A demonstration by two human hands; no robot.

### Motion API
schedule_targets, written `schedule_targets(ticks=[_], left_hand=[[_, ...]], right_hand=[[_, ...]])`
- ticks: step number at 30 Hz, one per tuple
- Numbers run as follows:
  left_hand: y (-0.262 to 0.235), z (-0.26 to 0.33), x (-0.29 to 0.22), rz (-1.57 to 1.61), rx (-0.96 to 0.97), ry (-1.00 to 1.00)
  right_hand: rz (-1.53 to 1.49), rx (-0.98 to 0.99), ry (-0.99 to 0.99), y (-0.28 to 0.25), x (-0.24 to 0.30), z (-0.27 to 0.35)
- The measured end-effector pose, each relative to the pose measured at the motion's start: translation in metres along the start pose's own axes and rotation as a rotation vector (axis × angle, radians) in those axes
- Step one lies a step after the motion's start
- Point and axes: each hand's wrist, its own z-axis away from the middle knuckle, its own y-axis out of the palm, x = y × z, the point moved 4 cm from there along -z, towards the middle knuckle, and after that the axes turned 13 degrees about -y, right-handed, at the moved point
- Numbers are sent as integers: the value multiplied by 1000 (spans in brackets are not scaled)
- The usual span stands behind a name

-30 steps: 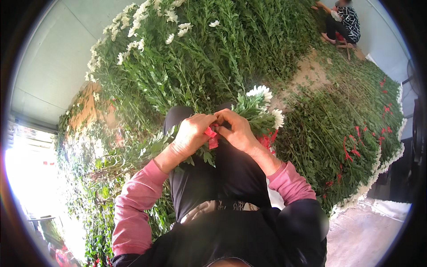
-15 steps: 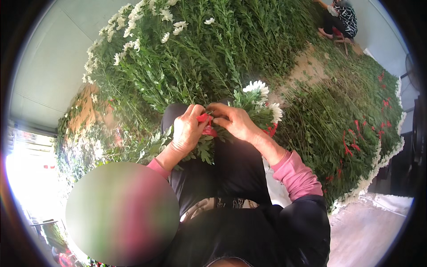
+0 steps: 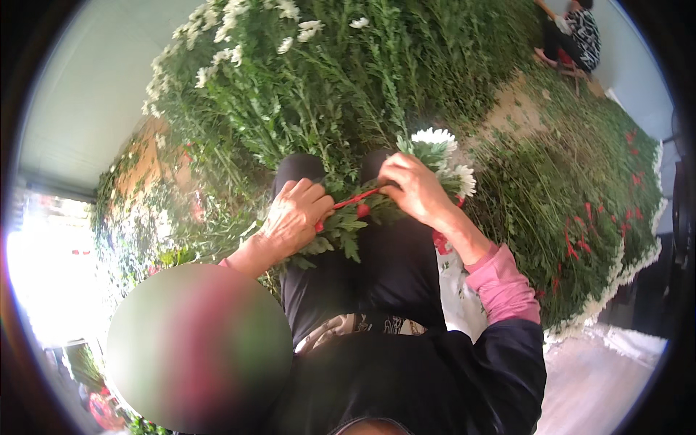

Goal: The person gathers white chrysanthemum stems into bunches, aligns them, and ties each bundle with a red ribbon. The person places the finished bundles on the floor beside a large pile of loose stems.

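Across my dark-trousered knees lies a bunch of white chrysanthemums (image 3: pixel 351 233), its blooms to the right and its leafy stems running left. A red ribbon (image 3: pixel 355 198) is pulled straight above the leaves. My left hand (image 3: pixel 293 217) is closed over the stems, with the ribbon's left end going under its fingers; a bit of red shows by the thumb. My right hand (image 3: pixel 417 188) is closed in a pinch on the ribbon's other end, just beside the blooms. More red shows below the taut stretch, at the stems.
A large heap of long-stemmed white chrysanthemums (image 3: pixel 326 80) fills the floor ahead. On the right, bunches tied with red (image 3: pixel 580 225) lie with their white heads along the outer edge. A person (image 3: pixel 576 36) sits at the far right. A blurred disc (image 3: pixel 199 348) covers the lower left.
My hands have moved apart, the right one going right and the left one left. The red ribbon, bunched between them before, is now stretched straight.
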Motion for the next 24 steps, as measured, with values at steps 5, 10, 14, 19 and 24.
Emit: schedule_targets(ticks=[5, 10, 14, 19, 24], left_hand=[[3, 37, -25, -7, -103, -263], [35, 38, -56, -58, -277, -282], [9, 45, -46, -137, -395, -300], [-40, 13, 3, -267, -281, -477], [-57, 25, 137, -352, -525, -680]], right_hand=[[153, 32, -129, -15, 60, -11], [294, 139, -351, 48, 54, -19], [398, 68, -361, 9, 54, -23], [605, -24, -251, -94, 36, -1], [1155, -58, -160, -213, 47, 26]])
